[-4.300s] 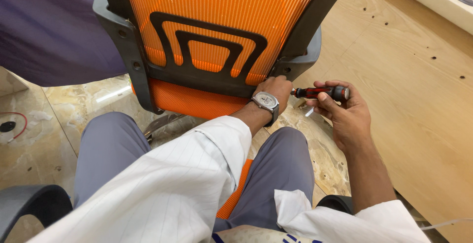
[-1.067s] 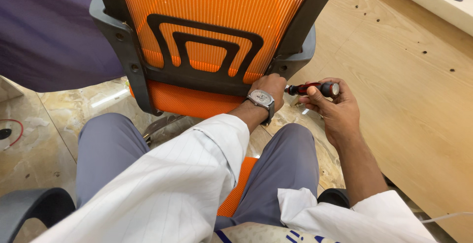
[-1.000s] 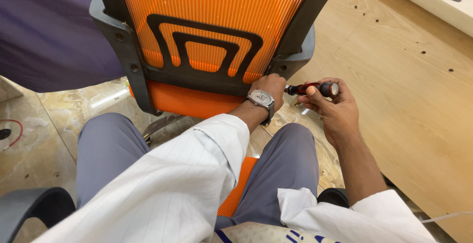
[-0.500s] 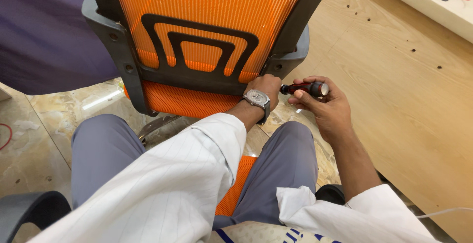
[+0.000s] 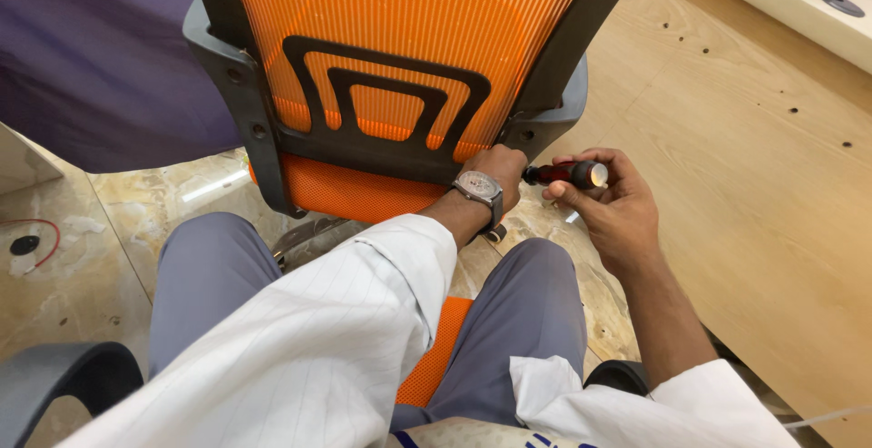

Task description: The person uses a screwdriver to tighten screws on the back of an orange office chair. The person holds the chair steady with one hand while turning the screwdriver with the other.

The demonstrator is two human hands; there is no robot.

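Note:
An office chair with an orange mesh back [image 5: 409,39] and a black frame [image 5: 363,144] stands in front of me, its back turned to me. My left hand [image 5: 500,171], with a wristwatch on the wrist, grips the lower right corner of the chair's back frame. My right hand [image 5: 609,203] holds a screwdriver with a red and black handle [image 5: 563,174], pointed left at the grey bracket [image 5: 554,116] at the chair's right side. The screwdriver's tip is hidden behind my left hand.
I sit on another orange chair, its grey armrest [image 5: 54,380] at lower left. A wooden board [image 5: 754,166] with small holes lies at the right. A purple cloth [image 5: 91,57] hangs at upper left. A red cable [image 5: 36,230] lies on the marble floor.
The view has shifted slightly; the chair now sits a little lower and left in view. Both hands stay at the chair's lower right corner with the screwdriver in the same place.

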